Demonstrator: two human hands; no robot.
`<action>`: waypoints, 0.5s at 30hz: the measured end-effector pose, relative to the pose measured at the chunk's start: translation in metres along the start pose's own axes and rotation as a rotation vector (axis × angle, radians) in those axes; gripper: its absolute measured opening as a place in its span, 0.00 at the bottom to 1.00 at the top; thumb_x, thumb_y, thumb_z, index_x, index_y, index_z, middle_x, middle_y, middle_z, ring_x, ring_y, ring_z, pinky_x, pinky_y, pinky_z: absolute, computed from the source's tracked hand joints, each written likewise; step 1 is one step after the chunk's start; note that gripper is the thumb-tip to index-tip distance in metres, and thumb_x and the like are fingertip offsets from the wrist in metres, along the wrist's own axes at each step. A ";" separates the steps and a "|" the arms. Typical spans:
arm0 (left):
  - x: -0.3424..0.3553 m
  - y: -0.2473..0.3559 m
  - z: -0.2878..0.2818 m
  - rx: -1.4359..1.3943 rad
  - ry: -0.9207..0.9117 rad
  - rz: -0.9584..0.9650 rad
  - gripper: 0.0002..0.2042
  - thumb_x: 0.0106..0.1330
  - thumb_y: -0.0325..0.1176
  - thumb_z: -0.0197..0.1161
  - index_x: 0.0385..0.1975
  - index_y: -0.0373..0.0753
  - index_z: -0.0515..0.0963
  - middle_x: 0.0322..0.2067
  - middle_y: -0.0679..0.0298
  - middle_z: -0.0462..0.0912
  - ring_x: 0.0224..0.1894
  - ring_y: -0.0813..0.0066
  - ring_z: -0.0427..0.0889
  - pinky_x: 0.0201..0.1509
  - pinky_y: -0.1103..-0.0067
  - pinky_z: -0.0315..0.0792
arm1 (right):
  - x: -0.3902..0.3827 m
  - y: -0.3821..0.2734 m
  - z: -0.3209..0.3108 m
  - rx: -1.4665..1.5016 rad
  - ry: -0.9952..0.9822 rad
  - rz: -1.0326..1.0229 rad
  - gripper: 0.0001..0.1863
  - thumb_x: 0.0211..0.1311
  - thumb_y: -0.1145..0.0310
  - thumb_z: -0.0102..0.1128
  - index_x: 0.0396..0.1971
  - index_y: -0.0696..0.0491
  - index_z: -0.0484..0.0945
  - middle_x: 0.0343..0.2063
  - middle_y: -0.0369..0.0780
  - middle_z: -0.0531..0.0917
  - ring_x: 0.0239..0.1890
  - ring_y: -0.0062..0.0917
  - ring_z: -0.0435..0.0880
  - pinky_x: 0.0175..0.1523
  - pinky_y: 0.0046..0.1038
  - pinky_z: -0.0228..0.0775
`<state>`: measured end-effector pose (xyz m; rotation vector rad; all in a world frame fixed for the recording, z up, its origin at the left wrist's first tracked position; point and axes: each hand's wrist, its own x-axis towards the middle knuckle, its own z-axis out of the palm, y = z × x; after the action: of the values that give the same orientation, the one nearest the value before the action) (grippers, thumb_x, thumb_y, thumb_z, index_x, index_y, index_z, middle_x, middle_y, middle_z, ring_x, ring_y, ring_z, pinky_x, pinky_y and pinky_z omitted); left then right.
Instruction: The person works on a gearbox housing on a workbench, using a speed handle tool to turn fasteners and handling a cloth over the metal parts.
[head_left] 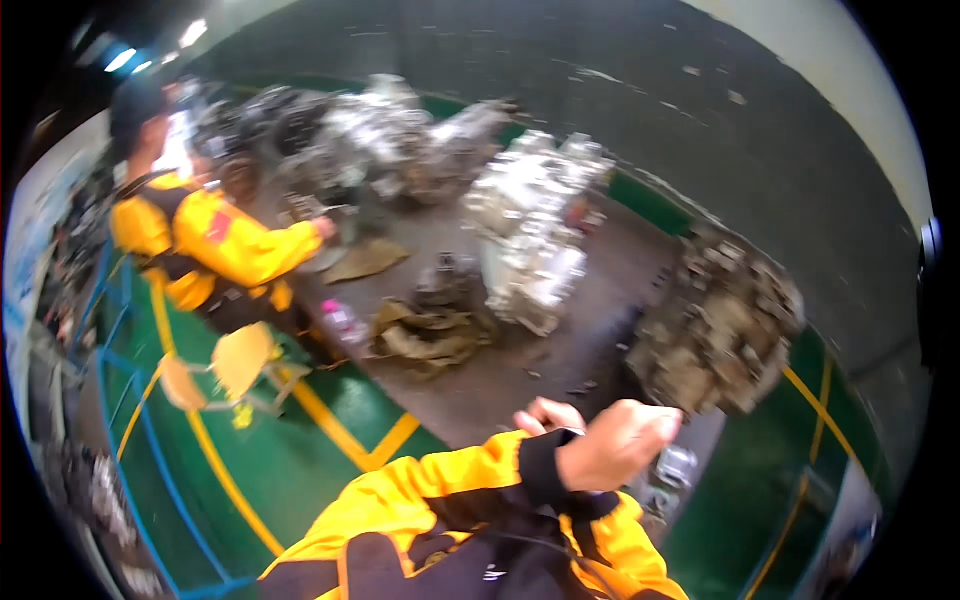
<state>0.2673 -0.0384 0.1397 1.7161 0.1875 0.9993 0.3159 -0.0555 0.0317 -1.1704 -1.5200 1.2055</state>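
In front of my chest my forearms cross, both in yellow sleeves with black cuffs. My left hand (615, 445) points to the right with its fingers curled in, and nothing shows in them. Behind my left wrist, my right hand (548, 414) is bent round the black cuff (543, 468) of the left sleeve, partly hidden by that arm. Just beyond my hands lies a large dirty brown metal casting (715, 330), like an engine or gearbox housing. A small silvery metal part (676, 466) lies close to my left hand.
A silvery gearbox-like assembly (535, 225) stands on the dark worktable (440, 405), with more blurred metal assemblies (385, 135) farther left. Brown cloth (430, 335) lies near its front edge. A co-worker in yellow (215, 225) works at the left, near a stool (243, 358).
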 end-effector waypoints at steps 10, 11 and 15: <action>-0.019 0.002 -0.032 -0.278 0.152 -0.264 0.14 0.56 0.37 0.49 0.14 0.34 0.62 0.13 0.65 0.61 0.15 0.78 0.60 0.20 0.79 0.55 | -0.096 0.004 -0.037 -0.177 0.371 -0.001 0.11 0.56 0.72 0.62 0.16 0.56 0.74 0.13 0.37 0.73 0.19 0.17 0.70 0.25 0.23 0.60; -0.018 -0.009 -0.026 -0.171 0.099 -0.054 0.13 0.55 0.36 0.50 0.15 0.35 0.61 0.13 0.63 0.61 0.15 0.72 0.62 0.19 0.77 0.55 | -0.106 0.003 -0.014 -0.121 0.390 -0.053 0.10 0.55 0.71 0.62 0.17 0.56 0.76 0.14 0.36 0.75 0.20 0.18 0.72 0.26 0.24 0.62; -0.021 -0.002 0.020 0.018 -0.033 0.249 0.03 0.57 0.24 0.53 0.26 0.33 0.67 0.21 0.56 0.72 0.20 0.56 0.73 0.21 0.68 0.68 | -0.120 0.127 0.023 0.070 0.136 0.044 0.09 0.53 0.69 0.63 0.18 0.55 0.78 0.15 0.37 0.76 0.22 0.18 0.75 0.30 0.26 0.65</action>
<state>0.2682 -0.0638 0.1253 1.8016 -0.0399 1.1518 0.3385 -0.1650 -0.1051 -1.2191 -1.3469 1.1745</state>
